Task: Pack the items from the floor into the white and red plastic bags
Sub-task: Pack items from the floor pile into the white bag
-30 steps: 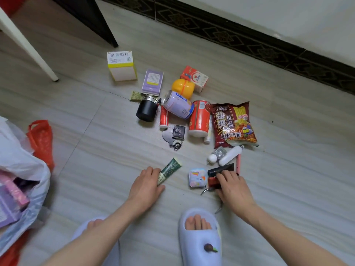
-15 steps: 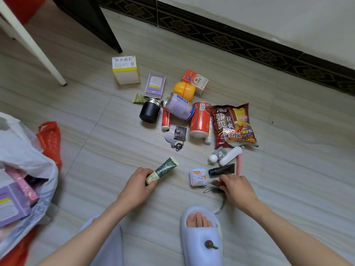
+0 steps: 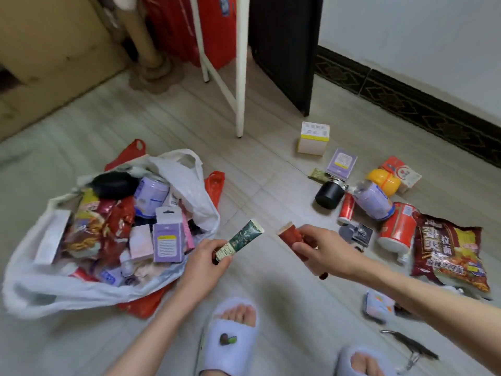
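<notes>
My left hand (image 3: pixel 202 263) grips a dark green tube (image 3: pixel 240 238) by its lower end, lifted off the floor just right of the white plastic bag (image 3: pixel 187 169). My right hand (image 3: pixel 324 252) holds a small red tube (image 3: pixel 291 236) beside it. The white bag lies open on the left, filled with several packets, boxes and a purple can. A red plastic bag (image 3: pixel 214 183) lies under and behind it. More items sit on the floor at the right: a snack packet (image 3: pixel 447 251), a red can (image 3: pixel 398 229), a purple can (image 3: pixel 375 200).
A white table leg (image 3: pixel 240 77) and a dark door (image 3: pixel 284 50) stand behind the items. A yellow-white box (image 3: pixel 313 138), a purple box (image 3: pixel 341 161), a black jar (image 3: pixel 329 194) and an orange container (image 3: pixel 383 181) lie at the right. My slippered feet (image 3: pixel 230 337) are in front, near a small tin (image 3: pixel 378 308).
Both hands have lifted their tubes off the floor and moved left toward the white bag. My view has swung left, bringing the full bag into sight.
</notes>
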`<act>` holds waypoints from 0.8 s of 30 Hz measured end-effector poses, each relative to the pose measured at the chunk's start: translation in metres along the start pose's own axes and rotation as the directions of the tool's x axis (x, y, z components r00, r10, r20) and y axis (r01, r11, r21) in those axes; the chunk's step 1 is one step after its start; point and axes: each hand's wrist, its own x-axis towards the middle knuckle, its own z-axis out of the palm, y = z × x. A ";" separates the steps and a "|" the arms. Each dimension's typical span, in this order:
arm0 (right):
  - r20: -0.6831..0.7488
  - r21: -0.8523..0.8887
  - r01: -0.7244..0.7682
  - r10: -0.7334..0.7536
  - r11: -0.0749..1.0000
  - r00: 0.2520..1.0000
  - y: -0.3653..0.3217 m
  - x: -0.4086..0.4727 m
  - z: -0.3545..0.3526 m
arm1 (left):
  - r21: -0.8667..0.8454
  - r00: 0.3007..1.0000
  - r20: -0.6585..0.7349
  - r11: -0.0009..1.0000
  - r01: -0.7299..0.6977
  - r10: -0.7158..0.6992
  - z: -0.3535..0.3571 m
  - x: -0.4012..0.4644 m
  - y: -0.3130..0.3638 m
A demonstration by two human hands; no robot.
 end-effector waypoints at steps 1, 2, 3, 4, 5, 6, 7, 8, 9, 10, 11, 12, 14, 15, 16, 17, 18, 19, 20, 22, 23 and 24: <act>0.032 0.061 -0.017 0.015 0.998 0.999 -0.018 0.012 0.004 | 0.001 0.999 -0.046 1.000 0.029 -0.029 -0.016 -0.003 -0.015; 0.064 0.163 -0.047 0.037 0.986 0.997 -0.035 0.025 0.010 | -0.003 0.994 -0.096 0.998 0.057 -0.057 -0.031 -0.006 -0.029; 0.086 0.282 -0.082 0.060 0.956 0.995 -0.051 0.037 0.017 | -0.010 0.985 -0.146 0.995 0.094 -0.095 -0.044 -0.010 -0.045; 0.094 0.389 -0.116 0.086 0.914 0.992 -0.067 0.050 0.025 | -0.015 0.970 -0.195 0.989 0.145 -0.145 -0.056 -0.015 -0.060; 0.094 0.479 -0.148 0.118 0.865 0.989 -0.081 0.062 0.035 | -0.023 0.948 -0.242 0.978 0.207 -0.206 -0.066 -0.021 -0.076; 0.098 0.557 -0.185 0.157 0.810 0.983 -0.093 0.073 0.046 | -0.034 0.922 -0.284 0.963 0.266 -0.264 -0.073 -0.027 -0.090; 0.120 0.626 -0.230 0.200 0.745 0.972 -0.104 0.082 0.058 | -0.047 0.896 -0.317 0.948 0.313 -0.312 -0.077 -0.033 -0.103; 0.160 0.676 -0.282 0.238 0.681 0.958 -0.113 0.091 0.071 | -0.052 0.876 -0.340 0.937 0.345 -0.342 -0.078 -0.040 -0.113; 0.210 0.707 -0.329 0.258 0.627 0.943 -0.121 0.097 0.084 | -0.045 0.865 -0.353 0.930 0.364 -0.356 -0.078 -0.045 -0.122; 0.260 0.719 -0.362 0.254 0.593 0.932 -0.129 0.103 0.095 | -0.029 0.862 -0.360 0.928 0.372 -0.357 -0.077 -0.049 -0.129; 0.296 0.718 -0.376 0.233 0.586 0.927 -0.136 0.107 0.106 | -0.017 0.859 -0.371 0.927 0.374 -0.353 -0.077 -0.052 -0.135; 0.317 0.711 -0.373 0.202 0.596 0.927 -0.143 0.112 0.114 | -0.016 0.851 -0.389 0.926 0.377 -0.353 -0.077 -0.053 -0.139; 0.344 0.687 -0.358 0.151 0.632 0.927 -0.157 0.119 0.125 | -0.036 0.821 -0.433 0.917 0.398 -0.373 -0.081 -0.054 -0.143; 0.357 0.671 -0.350 0.129 0.654 0.925 -0.163 0.122 0.129 | -0.050 0.806 -0.453 0.914 0.403 -0.380 -0.082 -0.055 -0.144; 0.370 0.655 -0.338 0.103 0.676 0.923 -0.170 0.125 0.133 | -0.064 0.796 -0.467 0.913 0.404 -0.385 -0.084 -0.056 -0.144; 0.382 0.645 -0.327 0.080 0.691 0.921 -0.177 0.128 0.136 | -0.071 0.793 -0.473 0.914 0.401 -0.384 -0.085 -0.058 -0.145; 0.380 0.641 -0.320 0.073 0.697 0.922 -0.182 0.131 0.139 | -0.071 0.795 -0.476 0.917 0.392 -0.377 -0.086 -0.060 -0.146; 0.369 0.649 -0.315 0.075 0.692 0.926 -0.188 0.132 0.142 | -0.069 0.796 -0.480 0.921 0.384 -0.368 -0.086 -0.063 -0.148; 0.350 0.665 -0.317 0.092 0.676 0.932 -0.192 0.133 0.144 | -0.071 0.794 -0.485 0.921 0.382 -0.367 -0.086 -0.066 -0.151; 0.296 0.665 -0.322 0.158 0.674 0.942 -0.194 0.134 0.150 | -0.084 0.773 -0.506 0.913 0.399 -0.384 -0.087 -0.073 -0.156; 0.254 0.631 -0.314 0.192 0.709 0.948 -0.192 0.135 0.153 | -0.087 0.760 -0.522 0.911 0.403 -0.386 -0.087 -0.076 -0.157; 0.206 0.574 -0.299 0.219 0.762 0.954 -0.191 0.136 0.156 | -0.091 0.749 -0.540 0.911 0.403 -0.385 -0.088 -0.078 -0.159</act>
